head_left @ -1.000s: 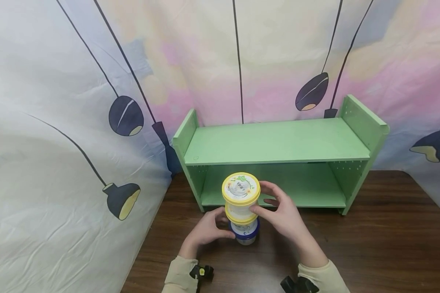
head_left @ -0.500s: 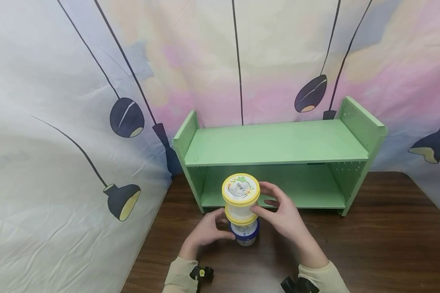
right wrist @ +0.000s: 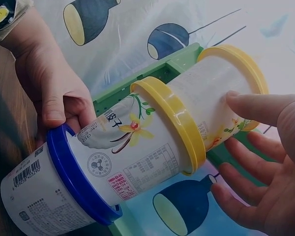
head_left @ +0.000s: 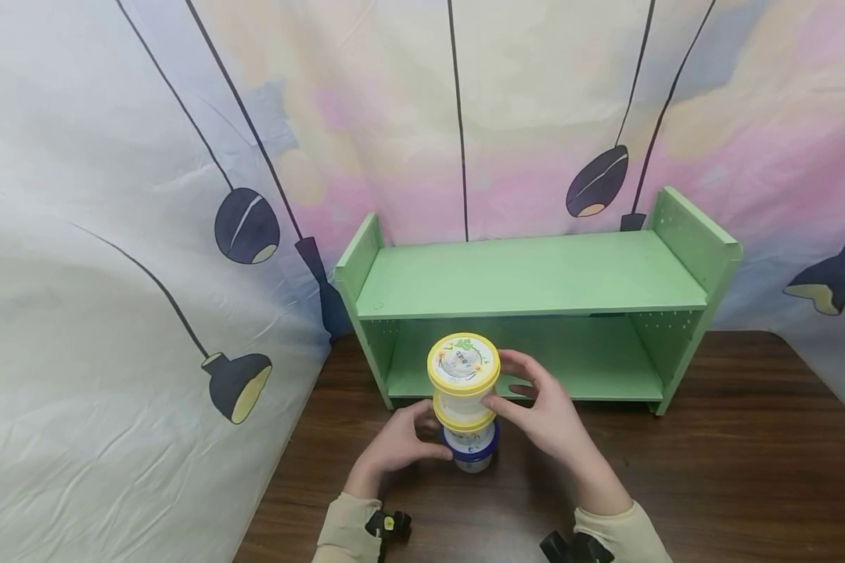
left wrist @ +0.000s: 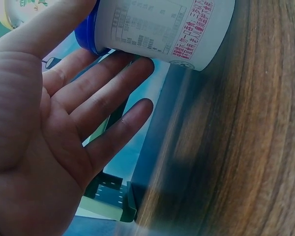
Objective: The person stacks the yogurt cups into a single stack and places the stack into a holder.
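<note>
Three white paper tubs stand in one upright column on the table, just in front of the shelf. The top tub (head_left: 462,366) and the middle tub (right wrist: 125,147) have yellow lids; the bottom tub (right wrist: 37,189) has a blue one. My left hand (head_left: 397,442) holds the bottom tub at its blue lid, thumb on the near side and fingers behind. In the left wrist view, the little finger stays apart from that tub (left wrist: 160,27). Higher up, my right hand (head_left: 545,410) holds the top tub between thumb and fingers. Vanilla flowers are printed on the middle tub.
A green two-tier shelf (head_left: 535,274) stands behind the column on the brown wooden table (head_left: 732,469). A printed cloth (head_left: 148,313) hangs along the back and left. Dark wrist cameras sit on both sleeves.
</note>
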The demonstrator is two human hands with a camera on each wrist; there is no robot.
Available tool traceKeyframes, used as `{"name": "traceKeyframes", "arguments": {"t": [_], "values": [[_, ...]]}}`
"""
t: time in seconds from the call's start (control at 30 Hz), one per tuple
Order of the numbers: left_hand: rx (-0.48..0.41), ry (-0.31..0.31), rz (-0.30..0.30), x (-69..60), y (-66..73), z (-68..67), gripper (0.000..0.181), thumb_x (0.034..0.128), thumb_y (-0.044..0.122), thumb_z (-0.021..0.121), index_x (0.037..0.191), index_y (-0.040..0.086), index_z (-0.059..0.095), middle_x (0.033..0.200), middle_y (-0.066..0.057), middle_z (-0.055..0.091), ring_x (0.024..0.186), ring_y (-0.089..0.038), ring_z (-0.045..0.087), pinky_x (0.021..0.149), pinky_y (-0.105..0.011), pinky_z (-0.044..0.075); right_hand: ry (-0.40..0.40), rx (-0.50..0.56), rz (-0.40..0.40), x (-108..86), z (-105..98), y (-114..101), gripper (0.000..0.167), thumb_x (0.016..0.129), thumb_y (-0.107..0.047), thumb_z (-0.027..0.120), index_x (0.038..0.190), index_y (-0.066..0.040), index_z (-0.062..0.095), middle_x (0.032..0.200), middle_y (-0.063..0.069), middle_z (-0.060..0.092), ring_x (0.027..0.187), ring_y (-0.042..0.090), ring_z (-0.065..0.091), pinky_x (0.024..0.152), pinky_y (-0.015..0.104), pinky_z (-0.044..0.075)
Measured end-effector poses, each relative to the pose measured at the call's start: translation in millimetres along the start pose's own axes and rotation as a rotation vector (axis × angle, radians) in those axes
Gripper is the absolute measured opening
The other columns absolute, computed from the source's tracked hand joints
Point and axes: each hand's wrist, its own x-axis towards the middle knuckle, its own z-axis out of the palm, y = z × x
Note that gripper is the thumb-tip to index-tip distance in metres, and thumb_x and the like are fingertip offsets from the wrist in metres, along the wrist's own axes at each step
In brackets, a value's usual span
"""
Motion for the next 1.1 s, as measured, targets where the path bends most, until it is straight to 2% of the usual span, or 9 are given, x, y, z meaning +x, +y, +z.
{"name": "traceKeyframes", "arguments": {"t": [0.33, 0.53, 0.7, 0.93, 1.1], "values": [[0.010, 0.001, -0.012, -1.8, 2.7, 1.0, 0.070, 0.0831, 0.027, 0.096, 0.144, 0.019, 0.064, 0.131, 0.007, 0.072, 0.113, -0.016, 0.072, 0.100, -0.042, 0.057, -0.014, 0.006, -0.002, -2.7, -3, -3, 0.069, 0.092, -0.027, 0.089, 0.151, -0.015, 0.055, 0.141, 0.008, 0.066, 0.136, 0.030, 0.059, 0.109, 0.058, 0.051], [0.009, -0.004, -0.004, -0.7, 4.2, 0.0, 0.069, 0.0829, 0.027, 0.096, 0.144, 0.017, 0.065, 0.132, 0.004, 0.072, 0.113, -0.018, 0.071, 0.100, -0.045, 0.057, -0.026, 0.030, 0.004, -2.3, -6, -7, 0.070, 0.092, -0.026, 0.088, 0.152, -0.016, 0.054, 0.144, 0.008, 0.065, 0.136, 0.030, 0.058, 0.110, 0.058, 0.050], [0.029, -0.001, 0.000, 0.7, 2.9, -0.5, 0.069, 0.0836, 0.030, 0.096, 0.145, 0.020, 0.065, 0.132, 0.007, 0.072, 0.113, -0.015, 0.071, 0.101, -0.044, 0.057, -0.036, 0.044, 0.006, -1.8, -9, -8, 0.070, 0.093, -0.026, 0.088, 0.153, -0.015, 0.054, 0.146, 0.009, 0.064, 0.138, 0.031, 0.057, 0.111, 0.058, 0.049], [0.044, -0.008, 0.013, 1.9, 1.9, 0.2, 0.068, 0.0840, 0.031, 0.095, 0.145, 0.022, 0.065, 0.131, 0.010, 0.072, 0.112, -0.013, 0.070, 0.099, -0.039, 0.057, -0.047, -0.004, 0.031, -5.9, -15, 2, 0.071, 0.092, -0.030, 0.088, 0.153, -0.016, 0.053, 0.147, 0.009, 0.064, 0.139, 0.030, 0.057, 0.111, 0.057, 0.050], [0.040, -0.014, 0.008, 1.3, 1.3, -0.1, 0.068, 0.0842, 0.031, 0.095, 0.145, 0.022, 0.065, 0.130, 0.011, 0.071, 0.113, -0.013, 0.070, 0.100, -0.039, 0.056, -0.049, -0.051, 0.029, -11.4, -21, 15, 0.071, 0.093, -0.025, 0.088, 0.154, -0.015, 0.053, 0.146, 0.008, 0.065, 0.139, 0.030, 0.057, 0.110, 0.058, 0.050]]}}
